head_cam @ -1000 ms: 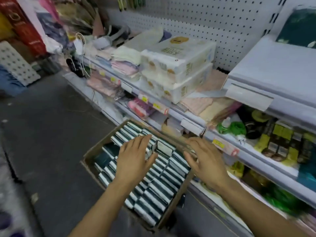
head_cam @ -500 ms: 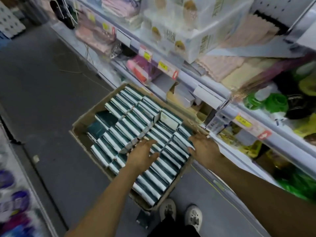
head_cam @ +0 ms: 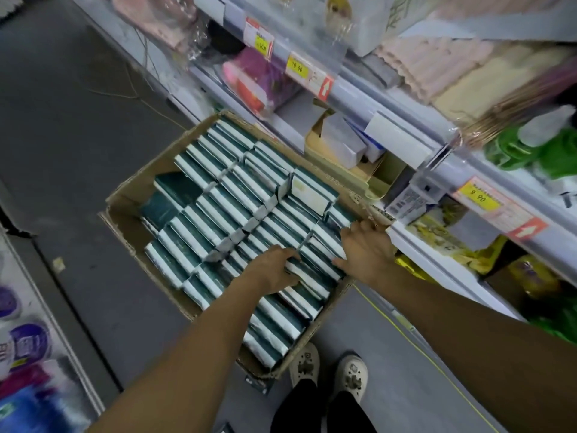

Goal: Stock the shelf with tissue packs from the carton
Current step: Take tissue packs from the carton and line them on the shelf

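1. Green-and-white tissue packs (head_cam: 237, 210) stand on edge in tight rows, filling a brown cardboard carton (head_cam: 125, 220) that sits on the grey floor (head_cam: 62, 135) against the foot of the shelf unit.
2. Left hand (head_cam: 271, 270), near centre of the carton, has its fingers curled down over the left edge of a small group of packs (head_cam: 312, 270).
3. Right hand (head_cam: 365, 251), at the carton's right rim, lies with fingers spread against the right side of the same group; how firmly it grips cannot be told.
4. Shelf (head_cam: 406, 142), right and far of the carton, carries yellow price labels (head_cam: 295, 68), folded cloths (head_cam: 421, 64) and green items (head_cam: 537, 151).
5. Two pale shoes (head_cam: 327, 370) show at the near edge, just beside the carton's near corner.
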